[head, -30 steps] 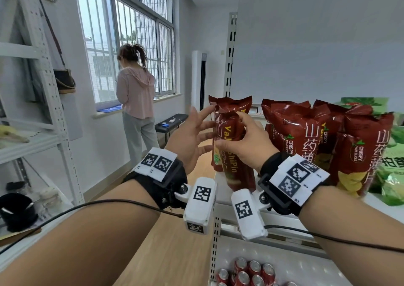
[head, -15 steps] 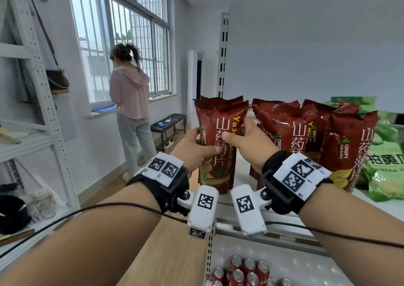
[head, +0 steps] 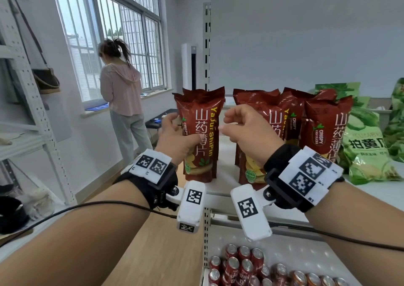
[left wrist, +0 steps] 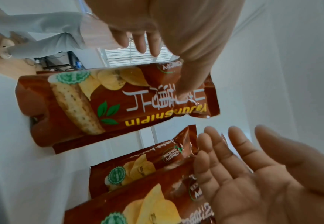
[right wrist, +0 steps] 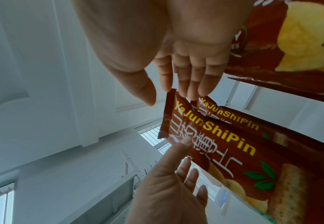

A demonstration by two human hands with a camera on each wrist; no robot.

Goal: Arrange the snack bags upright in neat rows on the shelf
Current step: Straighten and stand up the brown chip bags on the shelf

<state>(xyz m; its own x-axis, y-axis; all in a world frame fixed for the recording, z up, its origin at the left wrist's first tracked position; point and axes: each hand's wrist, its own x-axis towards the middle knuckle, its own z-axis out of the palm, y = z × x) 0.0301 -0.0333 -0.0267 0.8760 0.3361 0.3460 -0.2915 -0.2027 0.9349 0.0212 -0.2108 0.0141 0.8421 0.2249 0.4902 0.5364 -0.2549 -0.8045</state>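
Note:
A red yam-crisp bag (head: 202,132) stands upright at the left end of the white shelf (head: 225,177), with a second like bag right behind it. My left hand (head: 175,132) is at its left edge; in the left wrist view its thumb (left wrist: 186,81) rests on the bag's (left wrist: 103,106) front and the fingers are straight, off the bag. My right hand (head: 238,128) hovers just right of the bag with nothing in it. In the right wrist view its straight fingers (right wrist: 187,78) end near the bag's top corner (right wrist: 178,106).
More red bags (head: 321,132) stand in a row to the right, then green snack bags (head: 367,148) lying at the far right. Several red cans (head: 244,264) fill the lower shelf. A person (head: 122,93) stands at the window, and a white rack (head: 32,89) is left.
My hands turned the bag to face front and set it on the shelf. The right hand let go and drew back to the right; the left hand loosened to a thumb touch.

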